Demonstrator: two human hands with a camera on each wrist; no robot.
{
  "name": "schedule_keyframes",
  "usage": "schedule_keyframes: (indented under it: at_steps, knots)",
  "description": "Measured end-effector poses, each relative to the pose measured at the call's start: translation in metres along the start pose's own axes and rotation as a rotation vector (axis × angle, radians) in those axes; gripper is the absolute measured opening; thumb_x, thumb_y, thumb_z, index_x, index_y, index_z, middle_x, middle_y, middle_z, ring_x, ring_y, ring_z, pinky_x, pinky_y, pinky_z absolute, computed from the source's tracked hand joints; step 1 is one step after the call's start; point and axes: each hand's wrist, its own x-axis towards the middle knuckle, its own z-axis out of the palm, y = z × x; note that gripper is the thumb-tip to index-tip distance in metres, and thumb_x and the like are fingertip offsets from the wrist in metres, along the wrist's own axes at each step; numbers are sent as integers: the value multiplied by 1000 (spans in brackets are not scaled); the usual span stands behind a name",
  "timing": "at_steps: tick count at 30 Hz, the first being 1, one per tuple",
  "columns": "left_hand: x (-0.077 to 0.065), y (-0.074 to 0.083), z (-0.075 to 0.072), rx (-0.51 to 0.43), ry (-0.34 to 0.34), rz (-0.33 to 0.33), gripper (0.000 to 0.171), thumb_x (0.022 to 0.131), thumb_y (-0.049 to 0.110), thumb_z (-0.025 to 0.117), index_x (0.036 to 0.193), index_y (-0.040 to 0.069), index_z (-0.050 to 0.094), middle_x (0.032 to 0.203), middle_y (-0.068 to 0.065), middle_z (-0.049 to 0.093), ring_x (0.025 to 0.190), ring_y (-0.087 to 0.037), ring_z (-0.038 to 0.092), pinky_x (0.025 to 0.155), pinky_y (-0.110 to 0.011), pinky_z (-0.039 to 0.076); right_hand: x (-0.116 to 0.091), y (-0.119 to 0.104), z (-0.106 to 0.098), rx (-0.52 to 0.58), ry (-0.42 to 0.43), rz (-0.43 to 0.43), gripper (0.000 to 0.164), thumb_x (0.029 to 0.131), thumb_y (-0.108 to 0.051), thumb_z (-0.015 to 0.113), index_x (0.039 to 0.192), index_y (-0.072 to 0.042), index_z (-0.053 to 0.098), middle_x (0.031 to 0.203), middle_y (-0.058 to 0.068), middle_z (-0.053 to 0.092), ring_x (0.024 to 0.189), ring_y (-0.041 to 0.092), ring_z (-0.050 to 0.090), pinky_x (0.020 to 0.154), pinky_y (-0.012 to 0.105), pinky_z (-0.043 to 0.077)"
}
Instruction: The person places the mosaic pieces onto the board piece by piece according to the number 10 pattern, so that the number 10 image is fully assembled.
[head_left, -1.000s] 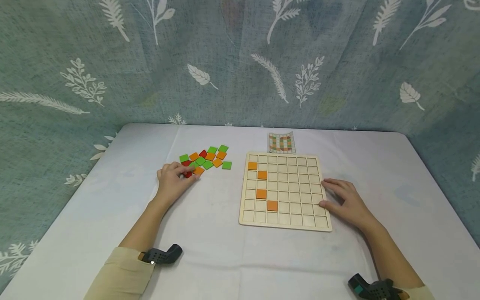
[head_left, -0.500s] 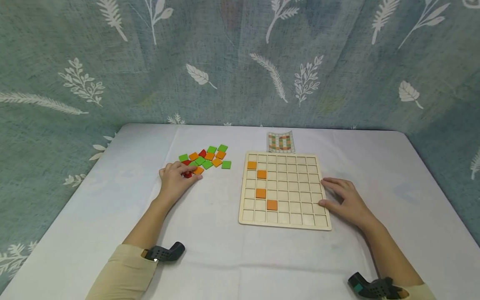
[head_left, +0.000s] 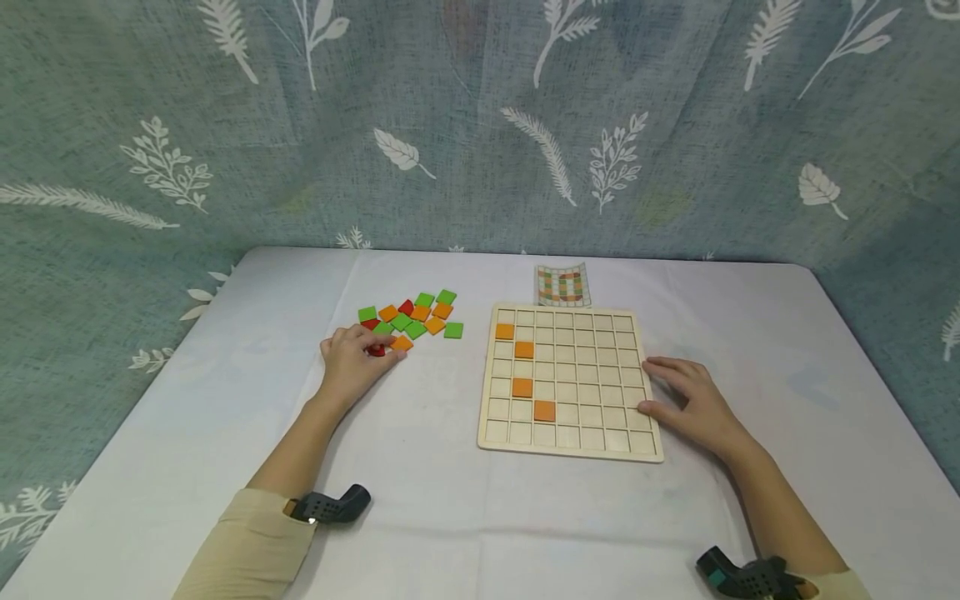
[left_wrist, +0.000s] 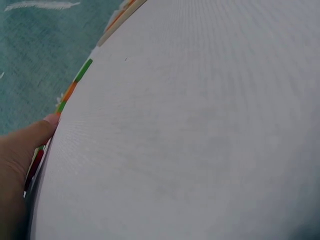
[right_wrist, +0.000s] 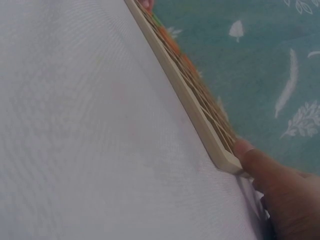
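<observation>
L hand [head_left: 351,362] has fingertips at orange tile [head_left: 403,343], can't tell if gripped; tile's by near side of pile [head_left: 416,330], L of board [head_left: 567,393]; R hand [head_left: 696,406] relaxed, touching board's R edge

I can read no word, number or brand anywhere. The small card [head_left: 562,286], ahead and to the left of my right hand [head_left: 693,406], bears a printed coloured grid, its details too small; the black device [head_left: 330,506] behind my left hand [head_left: 352,365] shows no legible label.
</observation>
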Motion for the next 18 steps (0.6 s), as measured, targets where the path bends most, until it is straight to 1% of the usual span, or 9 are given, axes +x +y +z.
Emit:
schedule_keyframes:
  at_steps: [8,13,18]
  knots:
    - [-8,4,-2,-55,-18,80,26,76,26,79,92,6,75,77,-4,52,82,-21,40,78,-44,17,-1,1,1,7,2,-9,61,78,-27,77,129,-2,56,134,17,49,125,38,35,98,59,28]
    - [-12,9,0,-89,-54,145,24,75,24,79,92,8,75,73,-1,49,81,-18,37,77,-42,16,-1,1,1,-5,7,-11,60,78,-26,77,129,-2,56,133,18,49,125,38,35,98,59,28]
    - [-14,13,3,-119,-93,208,21,75,22,79,92,10,76,74,2,50,82,-15,38,78,-41,17,-1,1,1,-3,5,-9,61,78,-26,77,129,-2,56,134,18,49,125,38,35,98,59,28]
